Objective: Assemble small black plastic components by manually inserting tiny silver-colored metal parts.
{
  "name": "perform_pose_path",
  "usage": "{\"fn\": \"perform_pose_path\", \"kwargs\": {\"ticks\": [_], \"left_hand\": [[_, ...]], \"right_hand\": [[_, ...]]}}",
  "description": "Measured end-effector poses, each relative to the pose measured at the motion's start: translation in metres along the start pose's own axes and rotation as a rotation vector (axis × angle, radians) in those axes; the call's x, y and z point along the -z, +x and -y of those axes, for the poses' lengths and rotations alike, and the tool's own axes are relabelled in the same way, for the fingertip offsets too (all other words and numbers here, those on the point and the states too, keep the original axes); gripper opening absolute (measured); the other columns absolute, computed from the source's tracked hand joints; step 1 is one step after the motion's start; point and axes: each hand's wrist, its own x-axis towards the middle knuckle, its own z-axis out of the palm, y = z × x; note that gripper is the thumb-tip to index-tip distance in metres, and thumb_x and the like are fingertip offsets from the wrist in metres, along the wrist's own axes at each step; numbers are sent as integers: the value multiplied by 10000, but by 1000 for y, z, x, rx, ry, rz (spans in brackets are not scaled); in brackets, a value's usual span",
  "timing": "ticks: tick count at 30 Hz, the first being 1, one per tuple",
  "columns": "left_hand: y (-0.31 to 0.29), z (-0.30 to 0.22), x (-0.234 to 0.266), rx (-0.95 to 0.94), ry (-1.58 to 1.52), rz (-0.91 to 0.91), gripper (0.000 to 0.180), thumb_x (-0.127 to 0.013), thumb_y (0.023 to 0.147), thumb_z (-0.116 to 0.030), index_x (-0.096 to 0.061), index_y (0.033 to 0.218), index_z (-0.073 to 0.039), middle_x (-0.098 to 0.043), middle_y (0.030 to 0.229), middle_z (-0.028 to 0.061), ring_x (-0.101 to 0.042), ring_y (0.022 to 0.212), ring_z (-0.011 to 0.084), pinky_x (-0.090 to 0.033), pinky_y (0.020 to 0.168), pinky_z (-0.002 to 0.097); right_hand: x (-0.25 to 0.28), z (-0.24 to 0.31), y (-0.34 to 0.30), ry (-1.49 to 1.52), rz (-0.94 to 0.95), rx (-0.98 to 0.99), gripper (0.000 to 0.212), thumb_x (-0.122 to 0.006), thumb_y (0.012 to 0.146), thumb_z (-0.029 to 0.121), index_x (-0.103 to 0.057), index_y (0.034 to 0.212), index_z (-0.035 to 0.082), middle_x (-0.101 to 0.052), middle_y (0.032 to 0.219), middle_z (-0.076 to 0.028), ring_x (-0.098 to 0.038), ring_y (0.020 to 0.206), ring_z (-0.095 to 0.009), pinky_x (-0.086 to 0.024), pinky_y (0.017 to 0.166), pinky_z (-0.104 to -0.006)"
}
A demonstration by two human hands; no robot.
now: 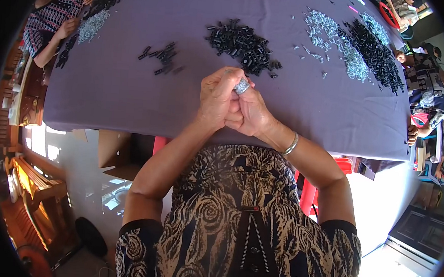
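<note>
Strong glare whitens the floor (373, 201) at the lower right, and bright patches dapple it at left. The tabletop (128, 97) is softly, evenly lit. Some black pieces (163, 70) are blurred; fisheye distortion bends edges toward a black rim.

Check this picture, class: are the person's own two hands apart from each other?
No, the left hand and right hand are clasped together, just nearer the person than the pile of black pieces.
</note>
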Motion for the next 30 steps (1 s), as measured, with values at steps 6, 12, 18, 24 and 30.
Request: {"fn": "perform_pose_path", "kwargs": {"ticks": [6,12,18,24,30], "left_hand": [[5,-17,11,-103,129,117,154,-577,880,-171,-631,945,-42,-574,820,-10,-510,739,51,-422,691,206],[15,-13,24,-241,421,230,108,-627,819,-40,-632,918,3,-533,920,17,-520,826,74,-434,732,229],[17,-11,25,-353,474,157,81,-616,822,27,-621,900,50,-546,882,21,-534,792,82,-448,748,204],[31,-59,64,-674,1331,-140,160,-718,724,-120,-660,854,-47,-583,769,83,-595,687,224,-471,623,317],[25,-72,81,-402,1710,-302,125,-671,759,-136,-663,878,-98,-594,899,73,-612,811,284,-489,699,400]], "right_hand": [[-14,16,2,39,75,11,517,-398,858,637,-399,637,169,-238,533,77,-199,424,-71,-137,379,-226],[-10,32,-9,-32,-60,-62,524,-387,876,629,-429,681,145,-243,543,69,-191,435,-55,-132,386,-211],[0,49,-9,-237,-76,-189,556,-428,863,634,-447,689,106,-302,551,63,-242,437,-43,-180,376,-211],[22,85,-10,-1107,-522,422,184,-606,865,223,-597,797,52,-464,539,1,-428,490,-82,-370,451,-262],[17,80,-5,-1838,-392,592,155,-665,773,116,-624,919,85,-564,899,-76,-593,801,-294,-479,708,-399]]}}
